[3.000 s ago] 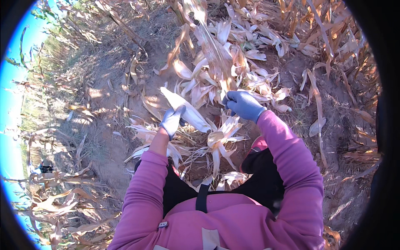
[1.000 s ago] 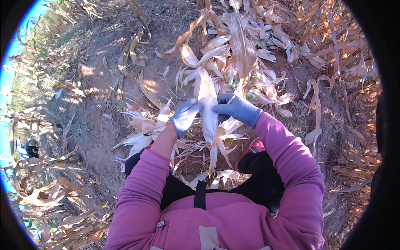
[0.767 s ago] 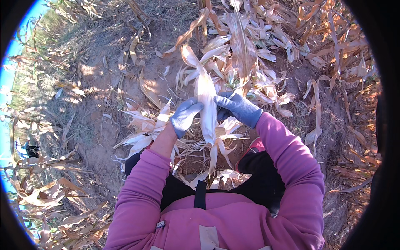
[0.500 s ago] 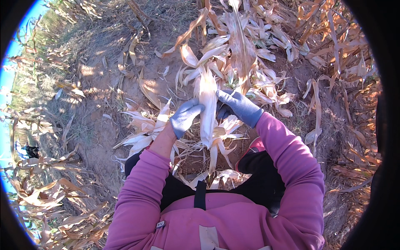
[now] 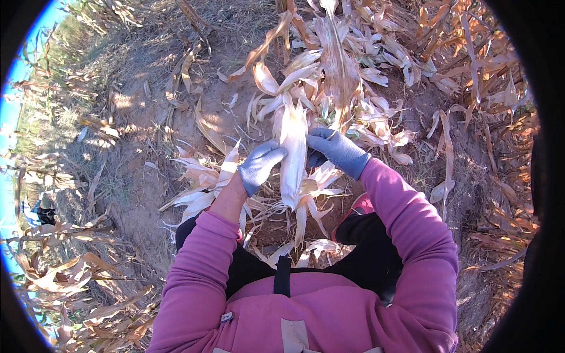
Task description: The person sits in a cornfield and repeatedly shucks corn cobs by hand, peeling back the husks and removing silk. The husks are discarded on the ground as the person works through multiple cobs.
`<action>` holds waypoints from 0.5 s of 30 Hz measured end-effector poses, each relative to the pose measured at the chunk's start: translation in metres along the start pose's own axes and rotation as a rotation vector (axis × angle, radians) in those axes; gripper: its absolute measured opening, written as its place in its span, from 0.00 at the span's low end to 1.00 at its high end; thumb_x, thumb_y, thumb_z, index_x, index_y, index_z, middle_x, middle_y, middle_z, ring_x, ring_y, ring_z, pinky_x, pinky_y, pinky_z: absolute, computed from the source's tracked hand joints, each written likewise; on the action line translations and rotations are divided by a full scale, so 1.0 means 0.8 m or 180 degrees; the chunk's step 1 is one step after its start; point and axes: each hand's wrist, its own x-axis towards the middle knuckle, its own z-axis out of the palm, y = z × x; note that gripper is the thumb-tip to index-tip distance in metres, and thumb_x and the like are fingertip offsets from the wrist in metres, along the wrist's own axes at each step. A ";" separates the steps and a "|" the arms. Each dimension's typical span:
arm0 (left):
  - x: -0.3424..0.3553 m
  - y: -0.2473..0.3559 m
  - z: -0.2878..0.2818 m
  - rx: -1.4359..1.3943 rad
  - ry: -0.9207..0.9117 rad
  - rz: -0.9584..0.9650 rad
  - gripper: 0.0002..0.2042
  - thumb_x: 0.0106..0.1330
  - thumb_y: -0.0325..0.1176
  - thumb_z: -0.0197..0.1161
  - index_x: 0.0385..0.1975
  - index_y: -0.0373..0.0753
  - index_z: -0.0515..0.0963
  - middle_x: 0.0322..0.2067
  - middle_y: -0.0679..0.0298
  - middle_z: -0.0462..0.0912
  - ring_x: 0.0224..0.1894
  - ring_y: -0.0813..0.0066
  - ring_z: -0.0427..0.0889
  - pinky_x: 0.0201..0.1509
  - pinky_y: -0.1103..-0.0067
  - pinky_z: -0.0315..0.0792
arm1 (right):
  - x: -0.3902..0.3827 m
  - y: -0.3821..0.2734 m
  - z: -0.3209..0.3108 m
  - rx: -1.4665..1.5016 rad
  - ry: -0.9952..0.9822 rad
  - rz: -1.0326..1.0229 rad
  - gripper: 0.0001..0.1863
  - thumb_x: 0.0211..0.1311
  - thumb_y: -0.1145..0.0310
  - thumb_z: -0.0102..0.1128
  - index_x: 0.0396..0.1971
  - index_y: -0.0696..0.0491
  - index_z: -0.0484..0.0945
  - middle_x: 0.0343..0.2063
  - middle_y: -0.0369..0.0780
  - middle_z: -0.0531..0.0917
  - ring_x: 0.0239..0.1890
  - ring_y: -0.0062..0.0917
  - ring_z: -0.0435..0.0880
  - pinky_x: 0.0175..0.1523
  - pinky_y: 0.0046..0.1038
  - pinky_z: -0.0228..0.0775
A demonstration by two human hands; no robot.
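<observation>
Between my two gloved hands stands an ear of corn [image 5: 293, 154] wrapped in pale, dry husk, its frayed tip pointing away from me. My left hand [image 5: 261, 165], in a blue-grey glove, grips the ear's left side with bent fingers. On the right side, my right hand [image 5: 338, 152], gloved alike, has its fingers closed against the husk; the fingertips are partly hidden behind the ear. Loose husk leaves [image 5: 315, 191] spread below the ear, and more torn husks [image 5: 206, 176] lie left of it.
A large heap of stripped husks [image 5: 376, 112] lies beyond my hands. Dry corn stalks [image 5: 494, 70] stand along the right, with more dry leaves [image 5: 70, 273] at the lower left. My shoe [image 5: 360, 206] rests on the bare soil [image 5: 138, 182] near the husks.
Both hands stay on the ear with almost the same hold. My right fingers have shifted slightly against the husk; the ear has barely moved.
</observation>
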 end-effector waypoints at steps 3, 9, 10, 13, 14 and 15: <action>0.002 0.004 0.001 0.0081 0.0012 -0.0076 0.10 0.58 0.21 0.56 0.40 0.31 0.78 0.39 0.57 0.77 0.39 0.65 0.79 0.44 0.76 0.75 | 0.001 -0.002 -0.001 -0.0151 0.0010 0.0102 0.16 0.64 0.58 0.56 0.42 0.55 0.77 0.27 0.35 0.81 0.26 0.16 0.81 0.32 0.18 0.75; 0.010 -0.007 0.000 -0.1178 0.0272 -0.1467 0.09 0.65 0.27 0.54 0.42 0.32 0.77 0.38 0.62 0.78 0.39 0.75 0.76 0.47 0.80 0.70 | -0.004 -0.006 0.003 -0.0482 0.0114 0.0066 0.14 0.63 0.61 0.56 0.41 0.56 0.78 0.28 0.34 0.81 0.26 0.13 0.79 0.32 0.18 0.74; 0.011 -0.012 0.001 -0.1273 0.0476 -0.1535 0.10 0.65 0.29 0.53 0.42 0.32 0.76 0.37 0.64 0.78 0.39 0.76 0.76 0.48 0.81 0.69 | -0.006 -0.012 0.002 -0.0489 0.0162 0.0035 0.14 0.63 0.62 0.56 0.41 0.56 0.78 0.29 0.34 0.81 0.26 0.13 0.79 0.33 0.18 0.74; 0.014 -0.038 -0.010 -0.0860 0.0819 -0.1486 0.09 0.65 0.33 0.55 0.36 0.33 0.73 0.31 0.66 0.75 0.35 0.78 0.72 0.42 0.79 0.66 | -0.014 -0.025 -0.011 -0.0378 0.0307 -0.0037 0.15 0.64 0.61 0.55 0.41 0.56 0.78 0.30 0.33 0.81 0.29 0.13 0.79 0.38 0.19 0.73; 0.013 -0.042 -0.015 -0.0606 0.0881 -0.1425 0.09 0.65 0.35 0.56 0.32 0.34 0.73 0.27 0.67 0.74 0.33 0.79 0.71 0.39 0.78 0.66 | -0.017 -0.027 -0.014 -0.0330 0.0256 0.0032 0.15 0.64 0.61 0.55 0.41 0.56 0.78 0.30 0.33 0.81 0.29 0.14 0.79 0.38 0.19 0.74; 0.010 -0.045 -0.020 0.0050 0.0879 -0.1476 0.09 0.65 0.34 0.55 0.30 0.33 0.70 0.24 0.64 0.72 0.30 0.78 0.70 0.37 0.75 0.65 | -0.020 -0.032 -0.016 -0.0282 0.0203 0.0100 0.15 0.64 0.60 0.55 0.41 0.56 0.78 0.30 0.32 0.80 0.29 0.14 0.79 0.38 0.20 0.74</action>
